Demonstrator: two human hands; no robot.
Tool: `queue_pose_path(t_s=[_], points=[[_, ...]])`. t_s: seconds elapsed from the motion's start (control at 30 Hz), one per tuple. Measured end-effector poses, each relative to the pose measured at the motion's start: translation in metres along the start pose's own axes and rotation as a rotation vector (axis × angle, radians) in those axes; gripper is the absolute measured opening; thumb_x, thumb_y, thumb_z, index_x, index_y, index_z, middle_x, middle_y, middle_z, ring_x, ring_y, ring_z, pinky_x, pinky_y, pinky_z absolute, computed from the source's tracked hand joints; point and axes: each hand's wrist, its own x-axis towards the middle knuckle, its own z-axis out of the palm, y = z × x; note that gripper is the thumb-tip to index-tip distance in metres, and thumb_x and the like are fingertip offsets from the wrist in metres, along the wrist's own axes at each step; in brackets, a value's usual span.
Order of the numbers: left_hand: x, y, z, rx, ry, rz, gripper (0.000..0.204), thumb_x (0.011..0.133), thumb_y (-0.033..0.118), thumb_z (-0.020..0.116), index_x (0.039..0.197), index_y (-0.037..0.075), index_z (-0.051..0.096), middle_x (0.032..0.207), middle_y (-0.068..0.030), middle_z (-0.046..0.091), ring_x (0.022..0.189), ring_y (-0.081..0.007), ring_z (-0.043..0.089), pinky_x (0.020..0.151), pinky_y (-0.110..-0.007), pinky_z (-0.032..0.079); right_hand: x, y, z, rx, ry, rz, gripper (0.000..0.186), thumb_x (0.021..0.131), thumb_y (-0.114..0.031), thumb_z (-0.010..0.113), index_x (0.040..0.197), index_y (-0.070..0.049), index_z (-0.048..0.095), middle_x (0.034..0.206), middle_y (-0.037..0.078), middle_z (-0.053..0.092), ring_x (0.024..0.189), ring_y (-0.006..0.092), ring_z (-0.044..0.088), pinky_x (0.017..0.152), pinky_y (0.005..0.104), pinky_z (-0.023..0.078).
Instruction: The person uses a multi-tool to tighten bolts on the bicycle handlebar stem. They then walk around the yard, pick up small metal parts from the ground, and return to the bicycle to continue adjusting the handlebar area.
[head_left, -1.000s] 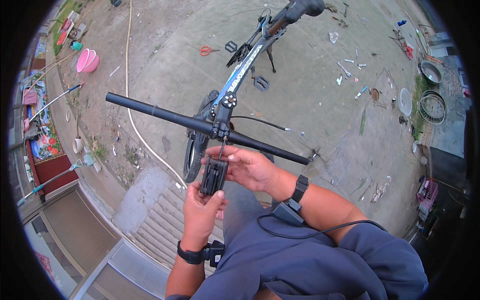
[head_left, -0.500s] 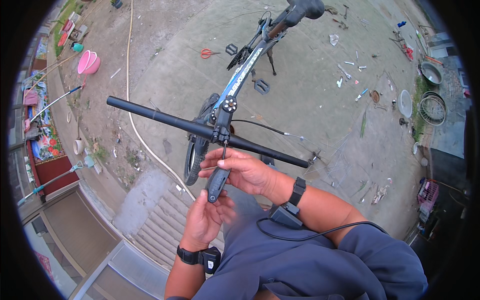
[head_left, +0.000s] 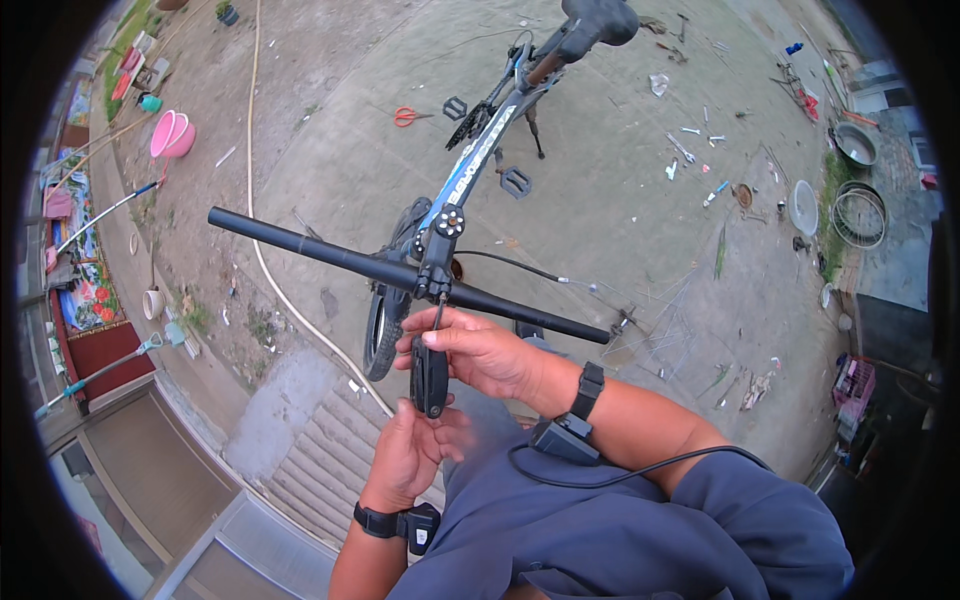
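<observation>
A black folding multi-tool (head_left: 430, 378) stands below the bicycle's stem (head_left: 436, 262), with its thin hex key (head_left: 438, 315) reaching up to the bolts at the stem's clamp. My right hand (head_left: 480, 352) grips the tool near the key, thumb on top and fingers behind. At the tool's lower end, my left hand (head_left: 410, 455) has its thumb and fingertips loosely round it; part of those fingers is hidden behind. The clamp holds a bare black handlebar (head_left: 320, 245) that runs from left to right. A blue and black frame (head_left: 480, 160) extends away from me.
The front tyre (head_left: 382, 335) is below the handlebar. A loose black cable (head_left: 515, 263) hangs to the right. Orange-handled scissors (head_left: 407, 117), spanners (head_left: 682, 148) and spokes lie on the ground. A pink bucket (head_left: 173, 135) and a pale hose (head_left: 252, 150) are at left, steps (head_left: 320, 455) nearby.
The multi-tool has turned about its key, from showing its broad face to showing its narrower side. Both hands stay around it. The view has shifted slightly.
</observation>
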Motion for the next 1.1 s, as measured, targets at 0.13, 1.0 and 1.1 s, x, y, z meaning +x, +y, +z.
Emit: queue_pose_path(t_s=[0.13, 1.0, 1.1], points=[[0.001, -0.001, -0.002, 0.188, 0.1, 0.135, 0.037, 0.097, 0.023, 0.071, 0.122, 0.001, 0.055, 0.102, -0.0121, 0.069, 0.084, -0.0223, 0.072, 0.069, -0.028, 0.055, 0.0, 0.001, -0.001, 0.046, -0.033, -0.02, 0.042, 0.099, -0.02, 0.064, 0.136, -0.005, 0.051, 0.126, 0.012, 0.063, 0.122, 0.0252, 0.063, 0.105, 0.0415, 0.048], [0.002, -0.008, -0.004, 0.006, -0.032, 0.032, 0.062, 0.107, 0.057, 0.039, 0.12, -0.001, 0.058, 0.102, -0.0165, 0.069, 0.084, -0.0263, 0.073, 0.062, -0.03, 0.057, 0.006, 0.012, -0.002, 0.045, -0.034, -0.025, 0.037, 0.098, -0.017, 0.063, 0.131, -0.004, 0.052, 0.122, 0.012, 0.062, 0.113, 0.0245, 0.066, 0.099, 0.0386, 0.053], [0.002, -0.007, -0.004, -0.11, -0.03, -0.027, 0.054, 0.108, 0.051, 0.044, 0.112, 0.0, 0.061, 0.095, -0.0146, 0.069, 0.073, -0.0259, 0.072, 0.056, -0.031, 0.056, 0.006, 0.013, -0.003, 0.047, -0.041, -0.033, 0.039, 0.098, -0.019, 0.063, 0.132, -0.004, 0.051, 0.125, 0.012, 0.062, 0.116, 0.024, 0.065, 0.101, 0.0383, 0.051]])
